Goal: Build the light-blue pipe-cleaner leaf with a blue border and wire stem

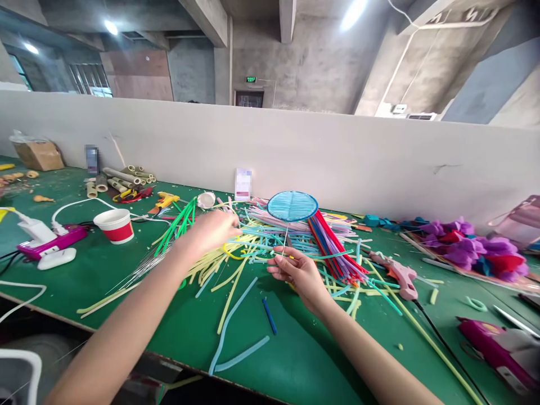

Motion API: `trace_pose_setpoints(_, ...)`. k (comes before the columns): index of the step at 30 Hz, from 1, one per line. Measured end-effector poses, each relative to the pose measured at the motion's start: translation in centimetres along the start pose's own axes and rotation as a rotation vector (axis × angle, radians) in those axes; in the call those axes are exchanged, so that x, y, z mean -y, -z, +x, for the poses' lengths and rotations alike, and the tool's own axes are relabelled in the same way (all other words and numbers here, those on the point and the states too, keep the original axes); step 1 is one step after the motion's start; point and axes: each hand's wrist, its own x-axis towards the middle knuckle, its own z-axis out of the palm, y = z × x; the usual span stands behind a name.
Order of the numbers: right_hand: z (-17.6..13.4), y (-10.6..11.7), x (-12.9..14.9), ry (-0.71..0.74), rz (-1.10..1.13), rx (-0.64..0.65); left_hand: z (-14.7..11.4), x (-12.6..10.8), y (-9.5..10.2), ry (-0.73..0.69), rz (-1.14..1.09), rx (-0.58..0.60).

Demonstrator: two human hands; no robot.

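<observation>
My right hand (299, 275) pinches the thin pale stem of a round fan (292, 206), upright, its light blue face edged in dark blue. My left hand (215, 232) is stretched over the pile of pipe cleaners, fingers curled together. Whatever its fingertips hold, if anything, is hidden. Yellow pipe cleaners (211, 261) and light blue ones lie loosely below and between the hands. A red, purple and blue pipe cleaner bundle (337, 247) lies right of the fan. Green pipe cleaners (179, 225) lie beyond my left wrist. A short dark blue piece (269, 316) lies nearer me.
Right, a pink glue gun (400, 275) trails a black cord near purple and red flowers (468, 247). Left are a paper cup (113, 226), a power strip (53, 243), a yellow glue gun (167, 200) and bamboo tubes (122, 179). A phone (243, 184) leans against the low wall.
</observation>
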Motion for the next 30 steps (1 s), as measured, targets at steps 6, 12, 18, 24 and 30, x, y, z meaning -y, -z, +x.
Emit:
trace_pose_setpoints(6,0.0,-0.2,0.0,-0.009,0.015,0.016,-2.0,8.5,3.7,0.342,0.108,0.358)
trace_pose_setpoints(12,-0.2,-0.4,-0.3,-0.009,-0.007,0.07,-3.3,10.2,2.4,0.357,-0.038,0.508)
trace_pose_setpoints(18,-0.2,-0.4,-0.4,-0.015,-0.026,0.059,-1.2,9.0,4.9,0.272,-0.018,0.365)
trace_pose_setpoints(24,-0.2,-0.3,-0.5,0.007,-0.038,0.07,-0.3,7.9,4.2,0.334,0.307,0.462)
trace_pose_setpoints(30,-0.3,-0.4,-0.5,0.023,-0.026,0.061,-1.1,6.8,1.6,0.22,0.264,0.447)
